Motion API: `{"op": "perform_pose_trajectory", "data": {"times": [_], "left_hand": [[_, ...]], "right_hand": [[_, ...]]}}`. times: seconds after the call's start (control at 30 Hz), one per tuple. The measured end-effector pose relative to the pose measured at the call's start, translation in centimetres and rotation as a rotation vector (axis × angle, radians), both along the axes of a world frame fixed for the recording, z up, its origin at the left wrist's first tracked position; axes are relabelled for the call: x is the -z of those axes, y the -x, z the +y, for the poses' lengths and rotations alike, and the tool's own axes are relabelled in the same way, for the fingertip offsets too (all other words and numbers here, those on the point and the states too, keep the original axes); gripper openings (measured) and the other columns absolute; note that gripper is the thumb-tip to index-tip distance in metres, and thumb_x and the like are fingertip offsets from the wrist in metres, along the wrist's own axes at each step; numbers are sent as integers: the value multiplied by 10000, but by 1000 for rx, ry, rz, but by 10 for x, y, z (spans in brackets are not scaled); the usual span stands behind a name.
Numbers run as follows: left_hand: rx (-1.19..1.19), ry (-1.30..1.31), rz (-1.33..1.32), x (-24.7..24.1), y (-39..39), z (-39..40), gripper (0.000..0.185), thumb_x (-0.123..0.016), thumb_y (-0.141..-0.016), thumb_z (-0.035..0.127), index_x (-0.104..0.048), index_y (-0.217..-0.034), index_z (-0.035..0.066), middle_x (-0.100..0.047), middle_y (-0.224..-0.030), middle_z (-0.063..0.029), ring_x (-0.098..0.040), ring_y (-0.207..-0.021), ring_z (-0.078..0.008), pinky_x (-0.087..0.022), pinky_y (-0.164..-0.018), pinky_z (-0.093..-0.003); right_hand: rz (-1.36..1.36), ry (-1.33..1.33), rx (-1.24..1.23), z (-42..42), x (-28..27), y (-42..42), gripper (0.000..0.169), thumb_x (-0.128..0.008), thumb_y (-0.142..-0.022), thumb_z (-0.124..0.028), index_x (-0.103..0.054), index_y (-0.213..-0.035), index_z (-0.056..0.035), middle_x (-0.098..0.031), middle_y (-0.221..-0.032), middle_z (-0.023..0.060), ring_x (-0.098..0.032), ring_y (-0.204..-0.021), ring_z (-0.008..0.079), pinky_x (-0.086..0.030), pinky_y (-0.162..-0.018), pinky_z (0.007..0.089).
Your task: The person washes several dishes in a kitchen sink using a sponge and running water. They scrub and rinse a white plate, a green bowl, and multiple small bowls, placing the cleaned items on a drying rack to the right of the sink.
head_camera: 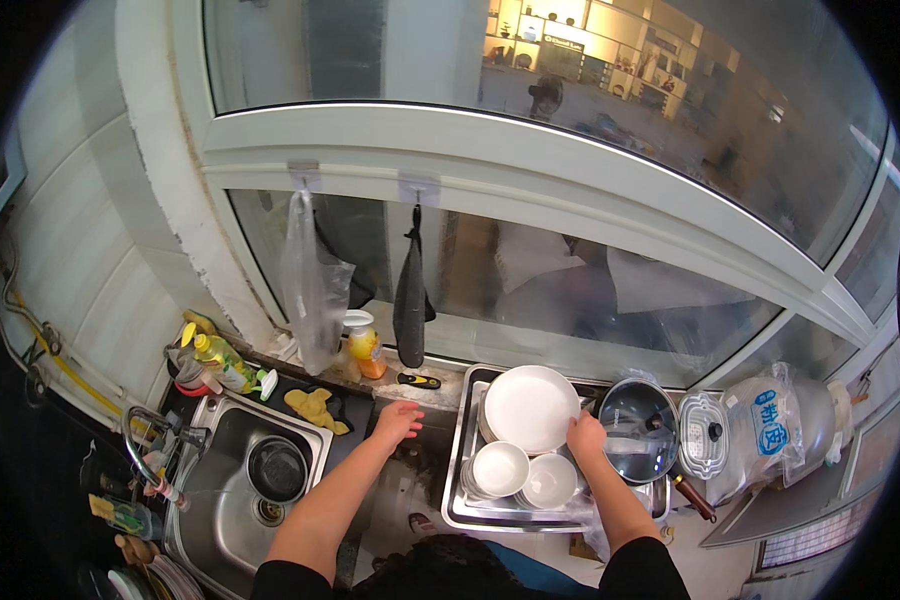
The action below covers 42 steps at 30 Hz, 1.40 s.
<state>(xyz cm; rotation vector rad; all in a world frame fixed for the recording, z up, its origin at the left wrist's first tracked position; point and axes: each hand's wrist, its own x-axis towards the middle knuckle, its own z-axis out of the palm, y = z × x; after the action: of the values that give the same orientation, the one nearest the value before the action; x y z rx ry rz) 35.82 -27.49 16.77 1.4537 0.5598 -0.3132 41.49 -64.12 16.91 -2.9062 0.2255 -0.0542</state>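
Note:
Beside the sink, my left hand (400,423) reaches over the gap between counter and tray, fingers apart and holding nothing. My right hand (586,435) grips the right rim of a large white plate (532,409), which tops a stack of plates; my fingertips are partly hidden. Two stacks of white bowls, one topped by a bowl on the left (501,469) and the other by a bowl on the right (549,481), stand just in front of the plates. All sit in a stainless-steel tray (454,487). Right of my hand is a dark pan with a glass lid (636,420).
At left is a steel sink (221,491) holding a black pan (277,469), below a faucet (146,465). A yellow cloth (316,409), dish-soap bottle (225,364), orange bottle (366,349) and black-yellow handled tool (418,381) lie near the window. Plastic bags (761,420) stand right.

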Motion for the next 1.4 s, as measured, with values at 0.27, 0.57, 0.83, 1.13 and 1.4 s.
{"op": "perform_pose_trajectory", "data": {"times": [0.27,0.57,0.83,1.13,1.4], "left_hand": [[-203,-9,-38,17,83,66,268,-511,-805,89,-480,-1063,21,-587,-930,-85,-566,-693,-139,-466,-540,-260],[-369,-866,-107,30,260,138,403,-551,-758,145,-458,-1117,-12,-512,-1083,-217,-487,-996,-353,-379,-863,-390],[-642,-717,57,36,374,186,442,-570,-739,145,-446,-1123,-35,-492,-1114,-218,-469,-1036,-345,-372,-884,-377],[-968,-614,286,119,451,187,418,-601,-727,168,-486,-1085,-14,-556,-1013,-207,-577,-831,-305,-453,-743,-352],[-1120,-494,297,171,453,172,384,-599,-738,150,-491,-1080,13,-583,-976,-163,-596,-700,-220,-476,-661,-312]], "right_hand": [[143,315,-24,7,-8,-8,433,-459,-794,-435,-582,-894,-32,-617,-825,145,-606,-755,297,-480,-658,392],[-142,-212,-590,212,-83,42,306,-519,-786,-313,-596,-974,-84,-601,-745,192,-585,-702,339,-461,-635,414],[576,-532,-1128,433,29,132,295,-519,-802,-242,-565,-1048,-87,-625,-771,127,-603,-690,229,-473,-632,335],[641,41,-1589,550,172,176,541,-652,-646,-302,-507,-1107,-57,-545,-1028,165,-529,-944,302,-425,-816,355],[554,696,-1732,589,232,208,1173,-753,-446,-508,-135,-1338,-64,-65,-1379,214,-97,-1266,372,-210,-948,549]]}}
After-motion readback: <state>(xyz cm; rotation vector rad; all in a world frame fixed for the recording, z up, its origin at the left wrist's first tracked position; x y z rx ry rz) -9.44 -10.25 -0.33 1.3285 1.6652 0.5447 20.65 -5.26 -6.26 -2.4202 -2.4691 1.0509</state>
